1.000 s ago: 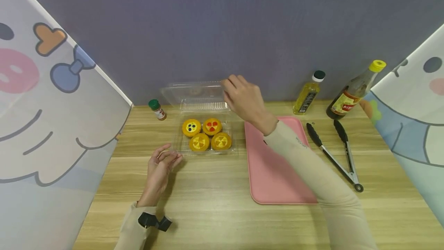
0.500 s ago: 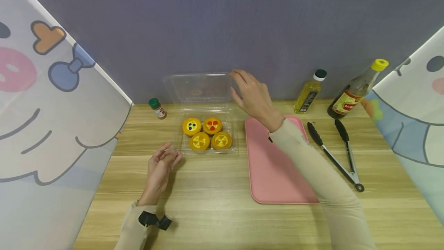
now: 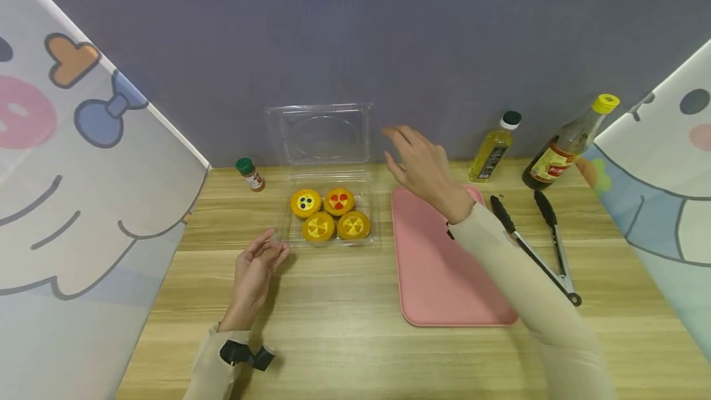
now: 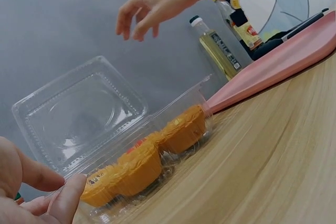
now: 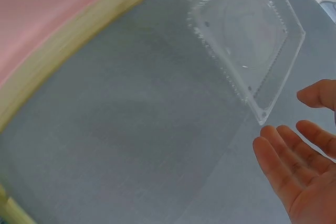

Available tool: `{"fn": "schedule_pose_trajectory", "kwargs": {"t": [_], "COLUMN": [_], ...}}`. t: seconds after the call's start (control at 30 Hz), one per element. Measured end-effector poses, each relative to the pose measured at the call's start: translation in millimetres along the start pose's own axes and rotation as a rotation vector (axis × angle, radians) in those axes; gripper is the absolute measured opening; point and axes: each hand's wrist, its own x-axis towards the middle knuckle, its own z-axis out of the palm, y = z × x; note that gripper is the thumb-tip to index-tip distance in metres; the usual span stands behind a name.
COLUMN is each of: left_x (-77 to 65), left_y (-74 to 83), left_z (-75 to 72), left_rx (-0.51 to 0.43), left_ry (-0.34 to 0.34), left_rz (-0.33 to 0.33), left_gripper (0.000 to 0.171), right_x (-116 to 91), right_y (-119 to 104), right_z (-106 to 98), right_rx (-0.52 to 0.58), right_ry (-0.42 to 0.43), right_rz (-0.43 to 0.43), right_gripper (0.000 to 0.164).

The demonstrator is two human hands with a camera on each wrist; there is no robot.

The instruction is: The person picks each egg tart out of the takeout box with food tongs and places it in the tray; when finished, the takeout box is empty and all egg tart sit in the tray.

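Note:
A clear plastic clamshell container [image 3: 375,221] holds several yellow egg tarts [image 3: 319,226], one topped with dark blue dots and another with red pieces. Its hinged lid [image 3: 324,134] stands raised against the grey wall behind. At the container's front left corner, my left hand [image 3: 254,273] pinches the rim between thumb and finger, seen closely in the left wrist view. My right hand [image 3: 423,168] hovers to the right of the lid, fingers loosely extended and holding nothing. In the right wrist view its fingertips [image 5: 262,148] are apart from the lid's corner [image 5: 262,119].
A pink tray [image 3: 444,276] lies under my right forearm. Right of it are black-tipped tongs [image 3: 541,258], a yellow oil bottle [image 3: 493,150] and a dark sauce bottle [image 3: 561,156]. A small green-capped spice jar [image 3: 251,175] stands at the back left. The grey wall borders the table's back.
The lid has swung up and back to a more upright position. My right hand has let go of its right corner and moved off to the right. My left hand has stayed in place.

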Motion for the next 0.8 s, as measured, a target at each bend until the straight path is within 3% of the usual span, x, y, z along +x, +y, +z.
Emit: {"fn": "schedule_pose_trajectory", "kwargs": {"t": [0.37,0.6,0.8], "left_x": [1.4,0.8,0.4], "left_y": [-0.9,-0.8,0.3], "left_z": [0.5,-1.9,-1.2], "left_rx": [-0.019,-0.032,-0.03], "left_ry": [0.016,-0.009,-0.012], "left_rz": [-0.004,0.039,0.031], "left_gripper": [0.051,0.045,0.047], "right_x": [-57,-92,-119], "right_y": [25,45,61], "right_z": [-25,-38,-52], "right_rx": [-0.053,0.018,-0.026], "right_ry": [-0.055,-0.107,-0.125], "right_rz": [0.016,0.109,0.157], "right_gripper": [0.042,0.046,0.046]}}
